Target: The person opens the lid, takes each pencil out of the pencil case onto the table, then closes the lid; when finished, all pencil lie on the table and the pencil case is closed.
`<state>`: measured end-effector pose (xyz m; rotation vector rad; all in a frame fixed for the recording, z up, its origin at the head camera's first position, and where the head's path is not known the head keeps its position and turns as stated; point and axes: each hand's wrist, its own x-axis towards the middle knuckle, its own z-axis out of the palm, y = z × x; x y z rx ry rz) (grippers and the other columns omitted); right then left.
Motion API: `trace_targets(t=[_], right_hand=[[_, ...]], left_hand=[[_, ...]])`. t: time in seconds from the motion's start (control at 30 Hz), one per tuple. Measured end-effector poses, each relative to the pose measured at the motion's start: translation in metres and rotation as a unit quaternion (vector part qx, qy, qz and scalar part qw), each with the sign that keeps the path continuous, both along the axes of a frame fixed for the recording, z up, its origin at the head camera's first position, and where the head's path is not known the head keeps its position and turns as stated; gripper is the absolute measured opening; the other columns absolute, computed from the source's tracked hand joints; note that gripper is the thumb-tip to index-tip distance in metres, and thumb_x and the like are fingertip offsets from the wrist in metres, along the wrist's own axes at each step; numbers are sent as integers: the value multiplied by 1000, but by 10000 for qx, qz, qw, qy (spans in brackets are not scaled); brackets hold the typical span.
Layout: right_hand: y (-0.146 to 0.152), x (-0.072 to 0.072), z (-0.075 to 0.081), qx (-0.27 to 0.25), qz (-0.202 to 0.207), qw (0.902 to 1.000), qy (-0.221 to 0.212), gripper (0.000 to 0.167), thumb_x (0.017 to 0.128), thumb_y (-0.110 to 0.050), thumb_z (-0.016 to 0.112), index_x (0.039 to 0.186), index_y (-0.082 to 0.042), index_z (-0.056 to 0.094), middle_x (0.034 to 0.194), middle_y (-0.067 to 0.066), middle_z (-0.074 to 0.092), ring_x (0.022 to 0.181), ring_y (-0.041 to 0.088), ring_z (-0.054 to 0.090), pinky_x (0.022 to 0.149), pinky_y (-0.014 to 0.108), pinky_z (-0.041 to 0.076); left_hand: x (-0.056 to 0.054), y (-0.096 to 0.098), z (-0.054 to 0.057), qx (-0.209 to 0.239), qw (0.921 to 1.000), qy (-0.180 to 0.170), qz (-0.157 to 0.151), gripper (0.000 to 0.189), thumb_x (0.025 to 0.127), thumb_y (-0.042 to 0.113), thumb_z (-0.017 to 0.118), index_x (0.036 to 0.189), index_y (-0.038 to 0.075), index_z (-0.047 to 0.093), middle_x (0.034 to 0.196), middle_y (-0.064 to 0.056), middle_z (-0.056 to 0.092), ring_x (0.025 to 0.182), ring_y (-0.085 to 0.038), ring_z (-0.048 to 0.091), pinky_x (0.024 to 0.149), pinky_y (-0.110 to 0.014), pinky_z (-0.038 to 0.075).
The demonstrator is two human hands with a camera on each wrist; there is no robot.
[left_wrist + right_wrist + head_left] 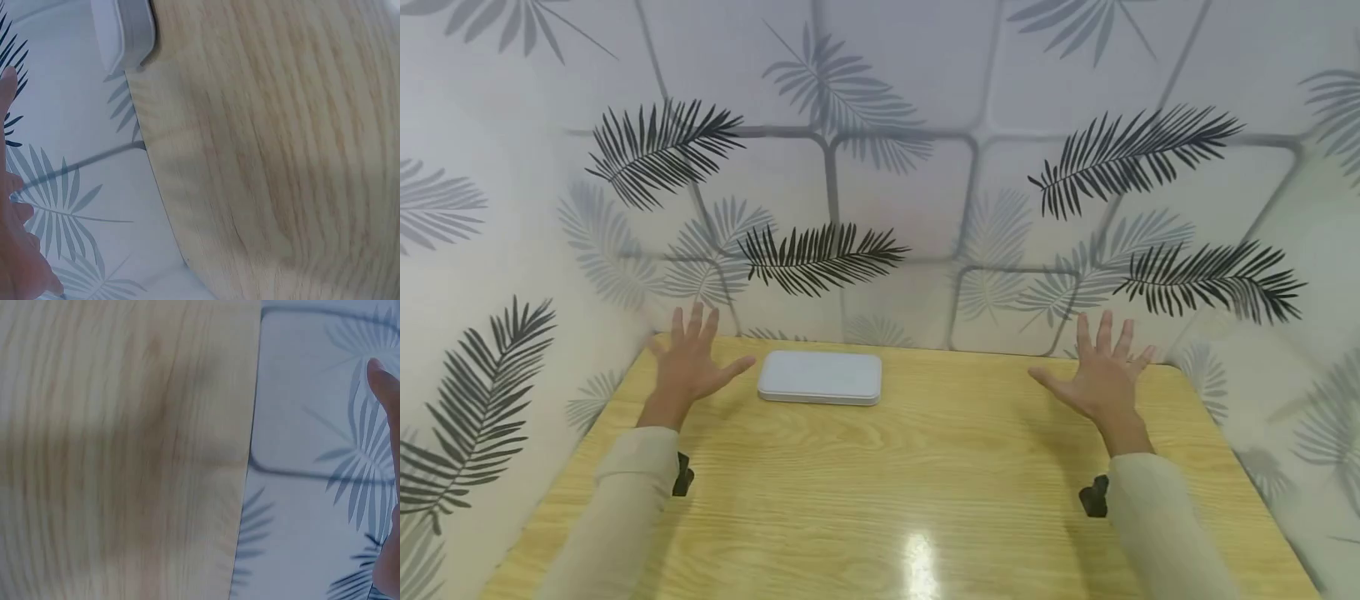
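Observation:
A flat white case with rounded corners point(820, 377) lies closed near the back of the wooden table, left of the middle. Just left of it, my left hand point(691, 360) is held with fingers spread, its thumb pointing towards the case without gripping it. My right hand point(1103, 383) is far to the right of the case, fingers also spread and holding nothing. In the left wrist view one end of the case point(128, 34) shows at the top, with part of the left hand point(19, 250) at the edge. The right wrist view catches part of the right hand point(389, 425).
The light wood-grain table point(880, 483) narrows towards its back edge. A pale wall with a leaf pattern point(902, 192) stands directly behind it and at both sides. Small black devices point(682, 475) are worn at both wrists.

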<state>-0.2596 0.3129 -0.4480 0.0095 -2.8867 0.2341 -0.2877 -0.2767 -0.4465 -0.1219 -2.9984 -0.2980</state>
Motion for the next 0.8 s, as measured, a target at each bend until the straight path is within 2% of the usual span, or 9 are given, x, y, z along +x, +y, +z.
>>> trace_targets(t=[0.17, 0.33, 0.4, 0.53, 0.7, 0.8], right_hand=[[-33, -10, 0, -606, 430, 9971, -166, 114, 77, -72, 56, 154, -11, -1, 157, 26, -7, 142, 51, -10, 101, 80, -5], [-72, -20, -4, -1121, 942, 9884, -411, 115, 78, -67, 60, 153, -8, -4, 158, 23, -6, 144, 48, -7, 107, 75, -1], [-89, -24, -8, -1348, 1155, 9824, -581, 115, 79, -66, 61, 153, -9, -7, 159, 20, -8, 145, 44, -6, 111, 71, 0], [-125, -30, -16, -1909, 1489, 9643, -1074, 112, 81, -58, 64, 153, -10, -9, 161, 13, -9, 148, 37, -4, 118, 61, 5], [-170, -32, -24, -2444, 1649, 9419, -1612, 103, 84, -43, 68, 153, -6, 1, 161, 10, 0, 149, 31, 4, 121, 50, 12], [-194, -33, -29, -2561, 1735, 9329, -1842, 98, 85, -38, 68, 153, -5, 5, 161, 11, 4, 148, 30, 9, 121, 47, 14]], left_hand=[[-4, 9, -5, 304, 9994, -87, -129, 105, 81, 74, 48, 154, 8, 9, 160, -18, 2, 146, -43, -2, 103, -80, 1], [-6, 14, -18, 667, 9965, -362, -356, 106, 81, 69, 53, 153, 5, 8, 160, -17, 2, 147, -40, 1, 107, -76, 3], [-8, 16, -23, 827, 9945, -466, -447, 107, 81, 68, 55, 153, 5, 7, 161, -16, 2, 147, -39, 4, 108, -74, 6], [-11, 23, -31, 1174, 9886, -726, -601, 113, 79, 68, 59, 153, 5, 3, 161, -16, 3, 145, -41, 12, 109, -72, 11], [-14, 29, -38, 1443, 9795, -1221, -701, 119, 75, 69, 63, 153, 5, 0, 160, -17, 3, 144, -42, 15, 114, -63, 16], [-15, 30, -42, 1554, 9747, -1401, -789, 119, 75, 63, 68, 152, 1, 2, 159, -20, 6, 144, -42, 14, 116, -58, 19]])
